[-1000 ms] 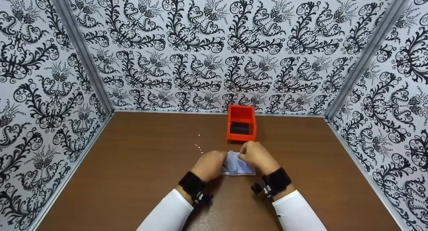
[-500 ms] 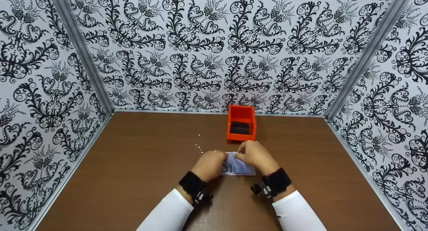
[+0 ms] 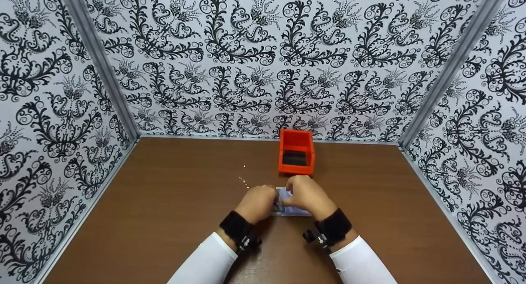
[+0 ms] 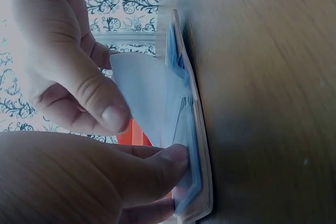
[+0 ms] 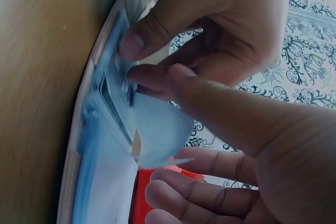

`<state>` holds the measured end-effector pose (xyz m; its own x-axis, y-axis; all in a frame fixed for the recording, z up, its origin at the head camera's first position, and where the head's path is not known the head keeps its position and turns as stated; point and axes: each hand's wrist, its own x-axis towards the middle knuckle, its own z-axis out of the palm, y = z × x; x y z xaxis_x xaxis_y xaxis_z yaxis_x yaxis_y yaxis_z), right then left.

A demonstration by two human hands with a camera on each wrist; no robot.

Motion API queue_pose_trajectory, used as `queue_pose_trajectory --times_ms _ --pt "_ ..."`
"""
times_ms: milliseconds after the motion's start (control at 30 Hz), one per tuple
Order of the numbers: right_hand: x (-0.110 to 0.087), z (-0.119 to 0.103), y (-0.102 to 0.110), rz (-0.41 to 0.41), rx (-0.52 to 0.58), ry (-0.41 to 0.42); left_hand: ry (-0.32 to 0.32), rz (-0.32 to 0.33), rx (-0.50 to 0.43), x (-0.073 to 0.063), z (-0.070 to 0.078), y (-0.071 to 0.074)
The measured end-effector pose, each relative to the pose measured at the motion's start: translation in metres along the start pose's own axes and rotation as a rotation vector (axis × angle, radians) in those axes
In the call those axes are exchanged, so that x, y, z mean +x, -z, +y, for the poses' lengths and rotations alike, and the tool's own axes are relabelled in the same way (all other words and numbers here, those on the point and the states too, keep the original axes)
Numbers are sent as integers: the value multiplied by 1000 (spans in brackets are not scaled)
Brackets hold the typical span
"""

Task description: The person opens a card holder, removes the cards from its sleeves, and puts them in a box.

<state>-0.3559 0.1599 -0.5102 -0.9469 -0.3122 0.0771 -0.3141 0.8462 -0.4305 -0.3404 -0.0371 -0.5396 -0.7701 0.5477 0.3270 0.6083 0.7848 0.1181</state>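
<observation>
A card holder [image 3: 291,210] with clear plastic sleeves and a pale pinkish cover lies spread on the brown table. My left hand [image 3: 257,202] pinches its left part, thumb on the plastic sleeves [image 4: 195,156] in the left wrist view. One translucent sleeve [image 5: 160,129] stands raised and bent, and beside it a dark-edged slot shows in the right wrist view. My right hand [image 3: 308,195] is over the holder's right part, thumb reaching toward the left fingers, the other fingers loosely bent around the raised sleeve without gripping it.
An orange bin [image 3: 296,152] with something dark inside stands just behind the hands. Small bright specks [image 3: 244,181] dot the table [image 3: 185,185] to the left. Patterned walls [image 3: 254,62] enclose the back and both sides.
The right hand has shifted left and slightly down, closer to the left hand. The plastic sleeve raised between the hands earlier has changed position. The left hand stays in place.
</observation>
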Motion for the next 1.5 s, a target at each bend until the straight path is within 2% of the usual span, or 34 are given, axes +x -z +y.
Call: queue_pose_trajectory --times_ms 200,433,800,967,1167,1500 --pt "1 -1 -3 -19 -19 14 33 -21 -37 0 0 -1" --pt "0 3 -5 75 -24 48 133 -42 -123 0 1 -1" --pt "1 8 0 108 -34 -17 131 -21 -43 1 3 -2" --pt "2 16 2 72 -15 -84 158 -8 29 1 4 -3" --pt "5 28 1 10 21 -161 199 0 18 -1 4 -3" --pt "5 34 2 -7 6 -195 193 -22 49 -2 3 -3"
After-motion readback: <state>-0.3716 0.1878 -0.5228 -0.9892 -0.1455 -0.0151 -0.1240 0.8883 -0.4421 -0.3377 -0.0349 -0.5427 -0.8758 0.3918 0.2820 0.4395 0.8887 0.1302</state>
